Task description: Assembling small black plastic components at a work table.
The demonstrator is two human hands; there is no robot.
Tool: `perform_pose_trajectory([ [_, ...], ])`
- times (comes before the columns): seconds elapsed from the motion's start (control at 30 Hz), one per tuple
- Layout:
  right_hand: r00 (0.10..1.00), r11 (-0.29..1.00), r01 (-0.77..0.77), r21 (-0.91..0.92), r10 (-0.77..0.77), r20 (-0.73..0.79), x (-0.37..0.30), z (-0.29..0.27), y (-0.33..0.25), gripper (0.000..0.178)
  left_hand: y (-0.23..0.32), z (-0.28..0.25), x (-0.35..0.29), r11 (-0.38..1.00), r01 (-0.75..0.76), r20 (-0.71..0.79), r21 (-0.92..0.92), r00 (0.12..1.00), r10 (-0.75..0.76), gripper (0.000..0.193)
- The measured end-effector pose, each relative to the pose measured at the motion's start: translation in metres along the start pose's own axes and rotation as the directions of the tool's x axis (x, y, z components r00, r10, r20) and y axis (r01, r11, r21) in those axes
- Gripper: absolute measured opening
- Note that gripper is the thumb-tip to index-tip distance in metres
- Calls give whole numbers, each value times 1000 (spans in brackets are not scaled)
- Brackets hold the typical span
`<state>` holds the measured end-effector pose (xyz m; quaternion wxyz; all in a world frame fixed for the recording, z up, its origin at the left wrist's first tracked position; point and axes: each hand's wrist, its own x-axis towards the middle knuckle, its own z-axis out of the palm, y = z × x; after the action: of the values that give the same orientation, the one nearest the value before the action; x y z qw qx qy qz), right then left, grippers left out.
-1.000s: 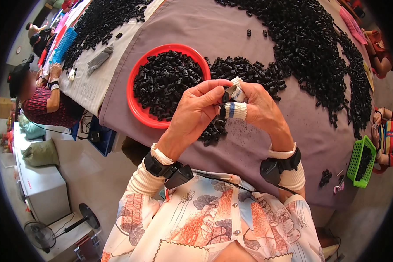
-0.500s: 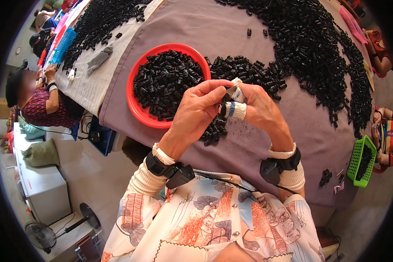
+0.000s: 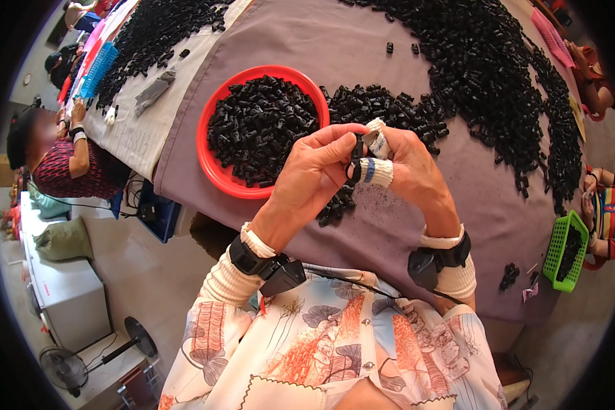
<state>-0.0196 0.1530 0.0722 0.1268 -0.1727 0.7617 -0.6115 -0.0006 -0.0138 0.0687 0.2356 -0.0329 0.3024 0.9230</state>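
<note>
My left hand (image 3: 319,160) pinches a small black plastic piece (image 3: 358,147) between thumb and forefinger, just right of the red basin. Against it, my right hand (image 3: 411,158) is closed on a small flat grey blade (image 3: 370,137), partly hidden by the fingers. White knitted finger covers (image 3: 376,171) with blue stripes wrap the right thumb and forefinger. The round red basin (image 3: 206,154) is heaped with black plastic pieces (image 3: 263,130). A loose pile of similar pieces (image 3: 383,109) lies behind my hands and partly under them on the mauve cloth (image 3: 417,232).
A large heap of black pieces (image 3: 478,75) covers the far right of the table. A green basket (image 3: 562,256) stands at the right edge. Another person (image 3: 68,154) sits at the left, near a blue basket (image 3: 99,68); a grey cloth (image 3: 155,92) lies there. A fan (image 3: 65,365) stands lower left.
Both hands have shifted slightly to the right. The black piece now shows more upright between the left fingers, and more of the grey blade is visible.
</note>
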Motion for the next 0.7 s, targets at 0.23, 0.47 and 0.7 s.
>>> perform_pose_trajectory([
  [0.23, 999, 998, -14, -62, 17, 45, 1, 0, -1, 40, -1, 0, -2, 997, 1, -89, 82, 996, 6, 20],
  [0.47, 994, 996, 81, -37, -79, 69, 1, 3, 10, 36, 0, 2, -2, 991, -24, -102, 130, 994, 37, 19],
  [0.7, 995, 995, 96, -12, -95, 12, -2, 4, 11, 32, -1, -5, 0, 999, -4, -43, 53, 999, 7, 19],
])
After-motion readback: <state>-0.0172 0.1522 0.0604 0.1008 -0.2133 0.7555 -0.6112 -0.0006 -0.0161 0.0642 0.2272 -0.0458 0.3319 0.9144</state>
